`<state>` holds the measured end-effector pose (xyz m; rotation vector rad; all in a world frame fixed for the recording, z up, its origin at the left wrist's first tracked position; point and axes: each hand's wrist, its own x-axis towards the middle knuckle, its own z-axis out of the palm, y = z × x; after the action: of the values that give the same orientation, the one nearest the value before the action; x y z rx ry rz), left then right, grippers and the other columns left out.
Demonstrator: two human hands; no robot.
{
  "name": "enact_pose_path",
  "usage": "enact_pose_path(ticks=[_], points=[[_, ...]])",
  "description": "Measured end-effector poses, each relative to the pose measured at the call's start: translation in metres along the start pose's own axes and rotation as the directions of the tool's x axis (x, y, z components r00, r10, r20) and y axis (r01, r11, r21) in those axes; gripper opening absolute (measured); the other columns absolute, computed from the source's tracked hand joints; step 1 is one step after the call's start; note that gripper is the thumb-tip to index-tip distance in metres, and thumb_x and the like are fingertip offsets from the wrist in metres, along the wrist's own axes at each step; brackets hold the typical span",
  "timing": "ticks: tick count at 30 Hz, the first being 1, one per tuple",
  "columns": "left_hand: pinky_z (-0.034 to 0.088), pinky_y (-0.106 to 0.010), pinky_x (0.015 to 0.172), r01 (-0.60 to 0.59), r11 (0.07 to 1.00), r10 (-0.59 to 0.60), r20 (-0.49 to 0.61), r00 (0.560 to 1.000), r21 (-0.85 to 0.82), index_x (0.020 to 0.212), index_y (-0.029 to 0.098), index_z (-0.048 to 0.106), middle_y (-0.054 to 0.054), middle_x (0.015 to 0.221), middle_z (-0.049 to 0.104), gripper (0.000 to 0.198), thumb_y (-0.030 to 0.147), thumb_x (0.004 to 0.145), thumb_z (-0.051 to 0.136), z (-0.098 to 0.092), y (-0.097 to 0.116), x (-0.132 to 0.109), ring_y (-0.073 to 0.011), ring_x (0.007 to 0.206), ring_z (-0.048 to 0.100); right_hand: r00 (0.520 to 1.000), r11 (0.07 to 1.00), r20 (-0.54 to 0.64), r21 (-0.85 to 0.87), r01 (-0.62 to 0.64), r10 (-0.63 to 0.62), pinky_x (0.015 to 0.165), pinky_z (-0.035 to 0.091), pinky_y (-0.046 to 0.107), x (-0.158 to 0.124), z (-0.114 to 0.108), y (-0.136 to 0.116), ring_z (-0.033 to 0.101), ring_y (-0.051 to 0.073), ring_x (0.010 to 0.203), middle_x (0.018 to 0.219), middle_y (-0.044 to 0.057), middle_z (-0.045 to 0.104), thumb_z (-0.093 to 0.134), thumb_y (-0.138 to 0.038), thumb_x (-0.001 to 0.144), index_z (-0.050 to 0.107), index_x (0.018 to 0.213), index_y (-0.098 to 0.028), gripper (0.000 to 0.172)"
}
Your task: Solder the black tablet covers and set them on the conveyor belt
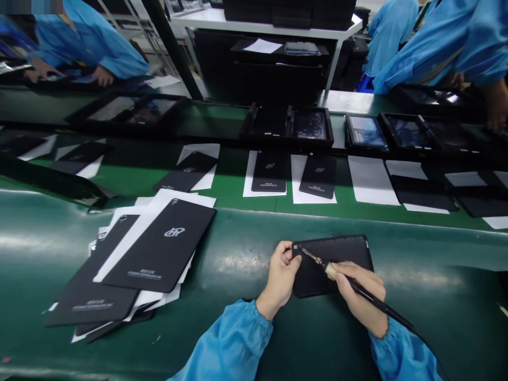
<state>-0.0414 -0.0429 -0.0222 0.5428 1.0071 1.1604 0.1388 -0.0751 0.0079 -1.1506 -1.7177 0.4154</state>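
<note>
My left hand (282, 272) grips the upper left corner of a black tablet back cover (333, 264), which lies inner side up on the green bench. In my right hand (363, 291) is a soldering iron (330, 270), held like a pen. Its metal tip points at the cover's upper left corner, close to my left thumb and a small light square. Whether the tip touches the cover I cannot tell. The iron's black cable runs back over my right wrist. To the left lies a messy pile of black tablet back covers (159, 248) interleaved with white paper sheets.
Beyond the bench edge, a green conveyor belt (230, 201) carries more covers on white sheets (373, 180). Black trays (288, 127) with tablet parts stand behind it. Co-workers in blue sleeves (99, 42) work at the far side. A dark post (170, 47) rises at back left.
</note>
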Motion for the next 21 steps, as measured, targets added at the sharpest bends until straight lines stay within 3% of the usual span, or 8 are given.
enact_pose_path(ticks=[7, 21], points=[[0.05, -0.023, 0.064, -0.001, 1.0, 0.001, -0.006, 1.0, 0.009, 0.092, 0.02, 0.055, 0.0, 0.077, 0.073, 0.031, 0.023, 0.073, 0.078, 0.0, 0.001, 0.0, -0.0127, 0.065, 0.066, 1.0, 1.0, 0.011, 0.008, 0.0, 0.0, 0.078, 0.061, 0.03, -0.008, 0.003, 0.005, 0.075, 0.017, 0.082, 0.091, 0.001, 0.076, 0.065, -0.006, 0.088, 0.073, 0.102, -0.022, 0.023], [0.053, -0.027, 0.066, -0.009, 1.0, 0.009, 0.008, 1.0, 0.009, 0.093, 0.02, 0.054, -0.001, 0.076, 0.073, 0.032, 0.027, 0.073, 0.079, 0.0, 0.001, 0.0, -0.0154, 0.065, 0.069, 0.983, 0.985, -0.075, -0.071, 0.16, -0.165, 0.075, 0.063, 0.032, -0.021, 0.022, -0.009, 0.075, 0.019, 0.077, 0.088, 0.005, 0.076, 0.064, 0.001, 0.084, 0.072, 0.105, -0.017, 0.029]])
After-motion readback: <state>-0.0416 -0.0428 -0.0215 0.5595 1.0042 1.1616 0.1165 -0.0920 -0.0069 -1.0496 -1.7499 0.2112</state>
